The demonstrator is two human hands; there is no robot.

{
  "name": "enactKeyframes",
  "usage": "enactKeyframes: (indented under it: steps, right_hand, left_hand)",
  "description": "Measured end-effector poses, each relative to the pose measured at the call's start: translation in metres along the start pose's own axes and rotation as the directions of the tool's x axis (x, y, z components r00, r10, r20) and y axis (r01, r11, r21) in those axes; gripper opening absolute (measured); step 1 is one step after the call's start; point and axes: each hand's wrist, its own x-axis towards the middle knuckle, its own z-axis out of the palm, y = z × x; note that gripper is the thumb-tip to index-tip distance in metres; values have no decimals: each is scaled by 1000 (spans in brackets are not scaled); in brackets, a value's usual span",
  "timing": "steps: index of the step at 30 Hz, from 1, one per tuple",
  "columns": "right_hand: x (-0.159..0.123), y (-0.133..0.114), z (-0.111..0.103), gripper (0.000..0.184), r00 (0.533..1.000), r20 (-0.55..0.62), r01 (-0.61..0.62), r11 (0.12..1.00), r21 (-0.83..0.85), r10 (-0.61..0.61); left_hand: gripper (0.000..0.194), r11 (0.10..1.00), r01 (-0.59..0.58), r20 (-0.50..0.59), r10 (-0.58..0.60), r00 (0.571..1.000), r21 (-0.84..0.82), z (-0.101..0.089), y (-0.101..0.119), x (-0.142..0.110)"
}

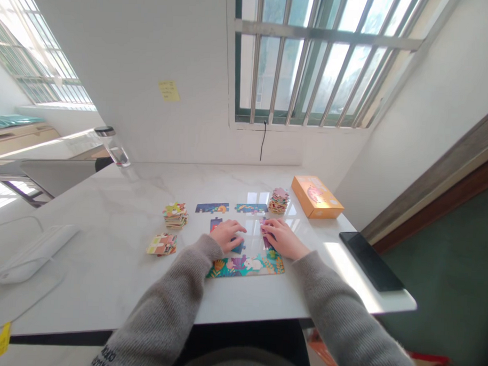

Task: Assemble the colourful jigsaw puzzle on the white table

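Note:
A partly joined jigsaw puzzle lies on the white table in front of me. Its bottom strip (245, 264) shows a white rabbit among colourful plants. My left hand (227, 235) rests over the left side, fingers spread, partly covering a dark blue puzzle piece (216, 223) and another blue piece (238, 248) by the thumb. On the right side, my right hand (282, 239) has its fingertips and thumb on a purple puzzle piece (266, 240), which it partly hides. Beyond the hands lie two separate dark blue joined strips, the left one (211, 208) and the right one (251, 208).
Stacked puzzle pieces stand at the right (279, 201) and left (175, 215), with a lower pile (162, 245) nearer me. An orange box (317, 197) and a black tablet-like slab (370, 261) lie at right. A clear bottle (113, 146) stands at the far left corner, a white keyboard-like object (33, 253) nearer.

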Motion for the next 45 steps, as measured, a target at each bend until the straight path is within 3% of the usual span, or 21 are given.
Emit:
enactKeyframes:
  steps: [6,16,19,22,27,32,36,41,45]
  right_hand:
    - [-1,-2,-1,28,1000,9,-22,1000,8,22]
    - [0,-2,0,27,1000,-7,-24,1000,10,24]
    - [0,0,1,28,1000,4,-24,1000,-2,24]
    - [0,1,1,28,1000,4,-18,1000,0,18]
    - [5,-3,-1,26,996,-90,-23,999,28,26]
    - [31,-21,-10,25,985,-155,-29,966,255,70]
    - [55,-38,-13,28,988,-104,-55,894,445,113]
    - [70,-49,0,31,981,-74,-109,824,556,180]
    - [67,-47,7,33,990,-27,-93,786,612,139]
  left_hand:
    - [31,998,45,100,-48,994,34,-16,-6,-16]
    - [27,987,70,129,-89,988,143,0,-6,-14]
    - [27,988,52,66,-62,996,145,1,-5,-10]
    - [25,994,14,-66,-7,998,112,-2,-1,-7]
    - [29,995,-42,-268,66,961,95,-6,7,-2]
    - [32,995,-51,-308,74,949,82,-2,7,0]
    - [35,992,-83,-359,112,927,95,-1,5,0]
    - [35,987,-122,-404,153,902,101,-3,9,0]
    - [35,990,-119,-372,140,918,81,-2,16,-1]
